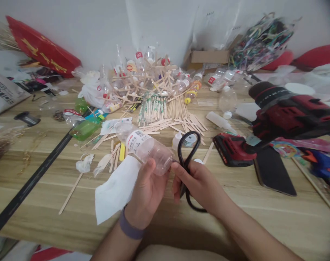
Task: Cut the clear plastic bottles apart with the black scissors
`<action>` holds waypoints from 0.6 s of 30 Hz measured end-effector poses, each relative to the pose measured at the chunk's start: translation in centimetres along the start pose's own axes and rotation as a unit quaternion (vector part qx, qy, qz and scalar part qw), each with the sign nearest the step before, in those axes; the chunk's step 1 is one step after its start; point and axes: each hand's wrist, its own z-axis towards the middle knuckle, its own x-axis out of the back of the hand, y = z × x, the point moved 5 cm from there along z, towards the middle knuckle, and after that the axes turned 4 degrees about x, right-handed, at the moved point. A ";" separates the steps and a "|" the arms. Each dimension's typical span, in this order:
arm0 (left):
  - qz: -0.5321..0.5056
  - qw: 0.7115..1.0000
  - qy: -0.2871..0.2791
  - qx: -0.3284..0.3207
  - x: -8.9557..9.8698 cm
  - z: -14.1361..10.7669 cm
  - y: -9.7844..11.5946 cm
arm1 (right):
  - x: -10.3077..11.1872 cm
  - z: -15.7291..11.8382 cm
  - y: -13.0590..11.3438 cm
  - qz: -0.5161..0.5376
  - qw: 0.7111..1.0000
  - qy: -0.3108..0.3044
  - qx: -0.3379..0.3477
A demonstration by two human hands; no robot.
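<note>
A clear plastic bottle [155, 156] with a white printed label lies tilted across the fingers of my left hand [150, 190], its base turned toward me. My right hand [199, 183] is closed around a pair of scissors [193, 154] with large black loop handles. The scissors' tip meets the bottle near its base; whether it has pierced the plastic I cannot tell. Under and beside my left hand is a sheet of white paper [114, 190]. A wooden craft stick [70, 194] lies farther left on the table.
A red and black cordless drill [287, 112] stands at the right, beside a dark phone [275, 170] and a blue glue gun [321, 163]. Several craft sticks [161, 125] and bottles fill the back. A green bottle [85, 128] and a long black strip [40, 170] lie left.
</note>
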 end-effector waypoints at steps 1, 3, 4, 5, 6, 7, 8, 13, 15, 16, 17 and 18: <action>-0.013 1.000 0.013 -0.024 0.1 0.0 0.3 | 0.6 0.1 -0.1 -0.069 0.996 0.051 0.033; -0.038 0.997 0.036 -0.049 0.3 0.0 0.7 | 1.4 0.1 -0.1 -0.162 0.975 0.134 0.070; -0.046 0.997 0.049 -0.047 0.3 0.0 0.7 | 1.6 0.1 0.0 -0.179 0.968 0.157 0.074; -0.051 0.996 0.061 -0.043 0.3 0.0 0.7 | 1.7 0.1 0.2 -0.182 0.966 0.169 0.075; -0.057 0.995 0.075 -0.041 0.3 0.1 0.7 | 1.7 0.1 0.3 -0.186 0.964 0.175 0.077; -0.060 0.994 0.085 -0.041 0.2 0.1 0.7 | 1.7 0.1 0.3 -0.187 0.963 0.176 0.078; -0.059 0.993 0.090 -0.040 0.1 0.2 0.6 | 1.6 0.1 0.3 -0.184 0.964 0.174 0.079; -0.022 0.999 0.027 -0.041 -0.9 0.4 0.1 | 0.8 0.4 0.3 -0.113 0.984 0.121 0.070; -0.006 1.000 0.001 -0.025 -0.9 0.4 -0.4 | 0.2 0.4 0.3 -0.065 0.992 0.086 0.062; 0.002 1.000 -0.007 -0.010 -0.8 0.4 -0.7 | -0.2 0.4 0.3 -0.041 0.995 0.068 0.058; 0.011 1.000 -0.014 0.005 -0.6 0.3 -0.9 | -0.5 0.3 0.2 -0.022 0.997 0.051 0.055; 0.019 0.999 -0.022 0.019 -0.5 0.3 -1.1 | -0.8 0.2 0.1 0.000 0.998 0.031 0.050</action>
